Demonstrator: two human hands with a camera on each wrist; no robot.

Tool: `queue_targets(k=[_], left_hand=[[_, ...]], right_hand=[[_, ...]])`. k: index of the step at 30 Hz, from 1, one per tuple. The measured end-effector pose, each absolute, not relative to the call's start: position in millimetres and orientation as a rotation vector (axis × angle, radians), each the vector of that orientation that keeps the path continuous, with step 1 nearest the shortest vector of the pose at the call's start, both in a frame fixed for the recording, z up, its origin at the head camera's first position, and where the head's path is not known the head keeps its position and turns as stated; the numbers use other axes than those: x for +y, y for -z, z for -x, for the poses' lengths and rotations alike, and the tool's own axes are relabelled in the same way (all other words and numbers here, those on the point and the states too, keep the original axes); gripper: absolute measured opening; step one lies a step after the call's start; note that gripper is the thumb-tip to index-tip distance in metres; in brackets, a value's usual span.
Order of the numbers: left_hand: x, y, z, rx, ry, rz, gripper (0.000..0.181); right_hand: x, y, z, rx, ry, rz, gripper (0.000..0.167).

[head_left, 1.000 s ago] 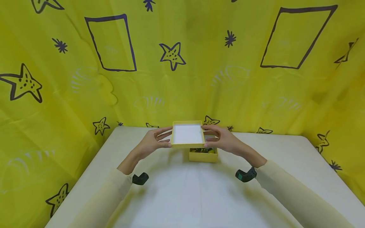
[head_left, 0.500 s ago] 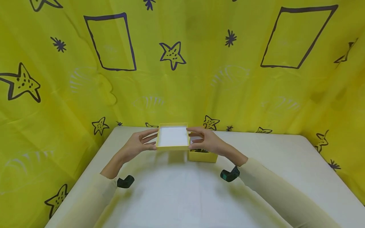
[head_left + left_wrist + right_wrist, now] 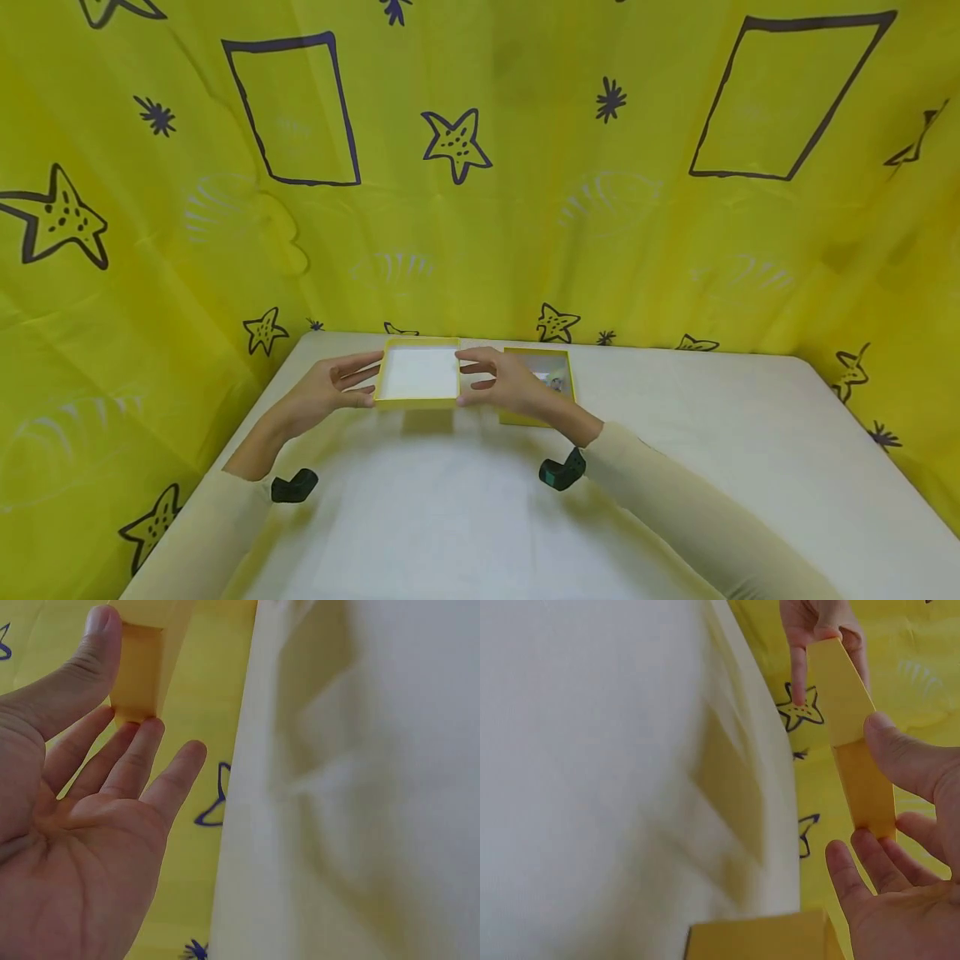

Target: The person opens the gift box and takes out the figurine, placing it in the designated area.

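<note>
A shallow yellow lid (image 3: pixel 417 372) with a white inside is held up above the table, its hollow side facing the head camera. My left hand (image 3: pixel 315 397) grips its left edge between thumb and fingertips. On the opposite edge, my right hand (image 3: pixel 517 386) pinches it the same way. The left wrist view shows the lid's yellow side (image 3: pixel 139 671) between thumb and fingers. Both hands on the lid (image 3: pixel 862 776) appear in the right wrist view. Behind my right hand a yellow box (image 3: pixel 572 375) stands uncovered on the table, with small items inside, partly hidden by that hand.
The white table (image 3: pixel 450 517) reaches back to a yellow curtain (image 3: pixel 495 242) printed with stars and frames, which also hangs along both sides. Dark devices (image 3: pixel 295 486) are worn at both wrists. The box's corner (image 3: pixel 765 937) shows at the bottom of the right wrist view.
Both hands have carried the lid to the left and slightly lower, away from the box. More of the box's inside shows now, while the box itself has stayed in place.
</note>
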State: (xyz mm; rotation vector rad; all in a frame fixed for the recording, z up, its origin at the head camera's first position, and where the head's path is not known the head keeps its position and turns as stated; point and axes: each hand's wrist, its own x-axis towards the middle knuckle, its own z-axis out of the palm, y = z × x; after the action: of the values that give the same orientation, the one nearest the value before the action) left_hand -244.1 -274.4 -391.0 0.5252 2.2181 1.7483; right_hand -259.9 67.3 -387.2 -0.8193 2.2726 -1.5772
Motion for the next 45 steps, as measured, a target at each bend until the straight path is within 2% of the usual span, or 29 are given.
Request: queue_targets(k=[15,36,45], left_hand=[[-309,407,243,2.267,-1.637,-0.466,0.078],[-320,419,250,2.091,-1.686,-0.416,0.084],[-319,420,248,2.129,-1.630,-0.420,0.080]], right_hand=[[23,414,253,2.259,1.610,0.701,0.073],[9,430,254,2.318,1.534,0.625,0.075],[3,441,253,2.424,1.457,0.662,0.074]])
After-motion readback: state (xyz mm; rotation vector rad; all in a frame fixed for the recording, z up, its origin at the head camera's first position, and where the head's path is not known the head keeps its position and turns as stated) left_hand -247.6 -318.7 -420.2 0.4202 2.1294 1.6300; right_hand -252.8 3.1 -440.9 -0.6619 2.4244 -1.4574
